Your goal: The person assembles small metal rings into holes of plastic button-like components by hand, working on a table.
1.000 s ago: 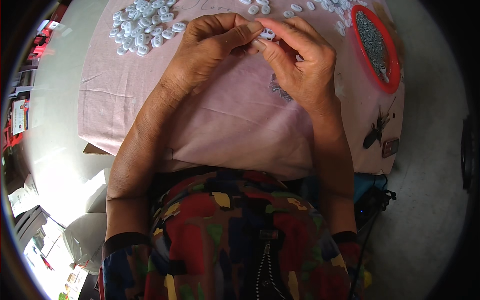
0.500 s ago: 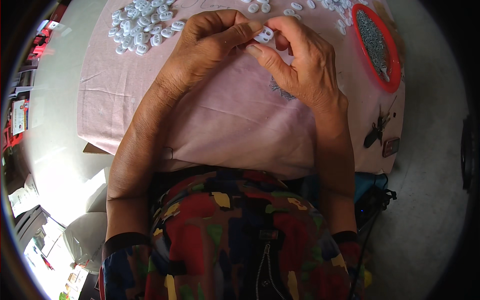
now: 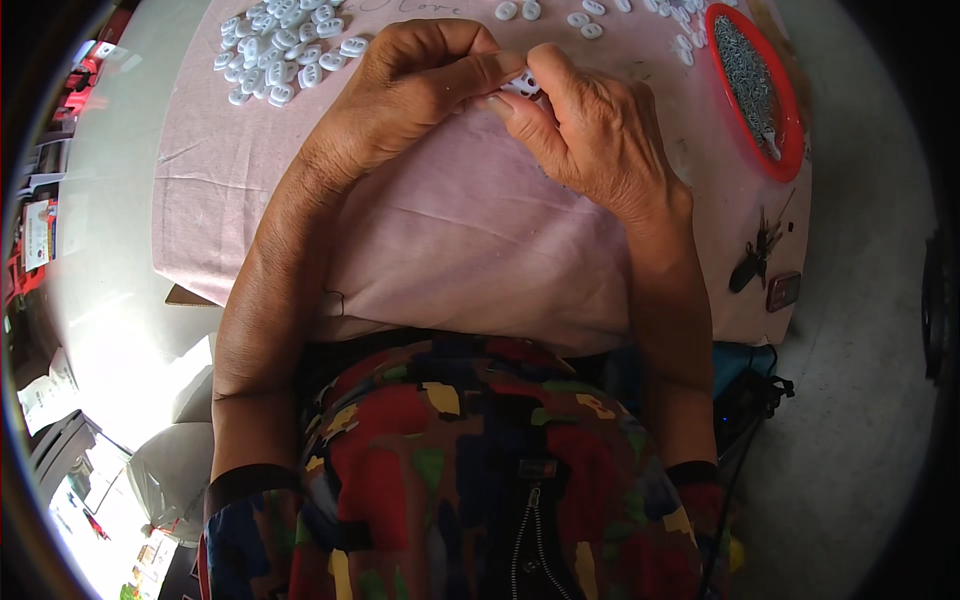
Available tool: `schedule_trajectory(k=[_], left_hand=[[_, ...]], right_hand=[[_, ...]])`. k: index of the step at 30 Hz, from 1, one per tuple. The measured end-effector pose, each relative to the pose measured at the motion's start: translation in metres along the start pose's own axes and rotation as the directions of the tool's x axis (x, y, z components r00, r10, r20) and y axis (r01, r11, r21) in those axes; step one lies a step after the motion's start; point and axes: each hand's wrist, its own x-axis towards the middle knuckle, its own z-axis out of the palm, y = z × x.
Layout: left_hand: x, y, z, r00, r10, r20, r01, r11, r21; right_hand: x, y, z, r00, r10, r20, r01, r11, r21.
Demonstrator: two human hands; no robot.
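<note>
A small white oval plastic piece with holes (image 3: 523, 84) is pinched between both my hands above the far part of the cloth. My left hand (image 3: 425, 85) grips its left side with thumb and forefinger, the other fingers curled under. From the right, my right hand (image 3: 605, 130) closes thumb and forefinger on it, covering much of the piece. Left of my hands lies a heap of similar white oval pieces (image 3: 285, 42). More white pieces (image 3: 592, 31) are scattered beyond my right hand. A red oval tray (image 3: 792, 160) at right holds many small grey metal parts (image 3: 745, 80).
A pink cloth (image 3: 470, 240) covers the table. Keys (image 3: 757, 260) and a small dark red device (image 3: 783, 291) lie near its right edge. A black cable (image 3: 738, 455) hangs below that corner. A pale bag (image 3: 170, 475) stands on the floor at lower left.
My right hand has rolled over and drawn in, so less of the white piece shows. The small grey metal pile seen under my right wrist is now hidden. My left hand barely moves.
</note>
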Motion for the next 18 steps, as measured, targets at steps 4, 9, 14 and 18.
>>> schedule_trajectory(k=[4, 9, 14, 18], left_hand=[[-0.0012, -0.0007, -0.0001, 1.0, 0.027, -0.008, -0.027, 0.999, 0.018], [-0.0017, 0.0037, 0.0007, 1.0, 0.003, 0.007, -0.003, 0.999, 0.047], [-0.0024, 0.0029, -0.004, 0.999, 0.01, 0.037, -0.012, 0.997, 0.074], [-0.0019, -0.0004, -0.0075, 0.996, 0.023, 0.08, -0.028, 0.998, 0.059]], right_hand=[[0.0006, -0.0028, -0.0017, 1.0, -0.008, 0.026, 0.008, 1.0, 0.01], [-0.0006, -0.0018, 0.0019, 1.0, 0.002, 0.029, -0.004, 0.998, 0.063], [-0.0021, -0.0009, 0.0059, 0.999, -0.026, 0.027, 0.024, 0.997, 0.079], [-0.0029, -0.001, 0.005, 0.999, -0.04, 0.034, 0.038, 0.997, 0.061]])
